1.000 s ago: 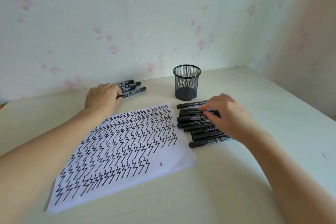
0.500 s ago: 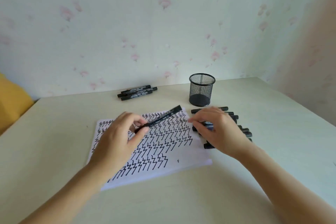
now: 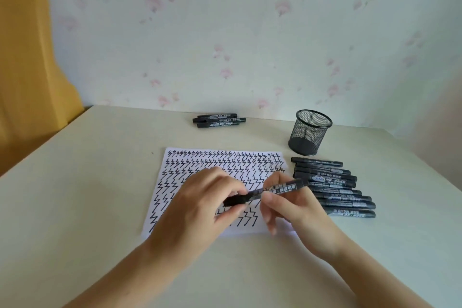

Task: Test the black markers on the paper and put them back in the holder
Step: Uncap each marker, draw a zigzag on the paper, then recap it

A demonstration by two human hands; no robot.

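black plastic marker point(image 3: 268, 191) lay held crosswise above the white paper sheet covered in zigzag strokes point(image 3: 225, 170), the left hand point(image 3: 200, 207) with fingers curled round its cap end and the right hand point(image 3: 292, 205) pinching the barrel, so a straight pull apart with the barrel kept steady seemed the clean way to uncap it, then a short stroke in the bare patch near the sheet's lower edge; the cap joint sat hidden under the left fingers, the marker's tip could not be seen, and the black wire-mesh holder point(image 3: 310, 136) stood apparently unfilled beyond the row of markers point(image 3: 335, 187) on the table
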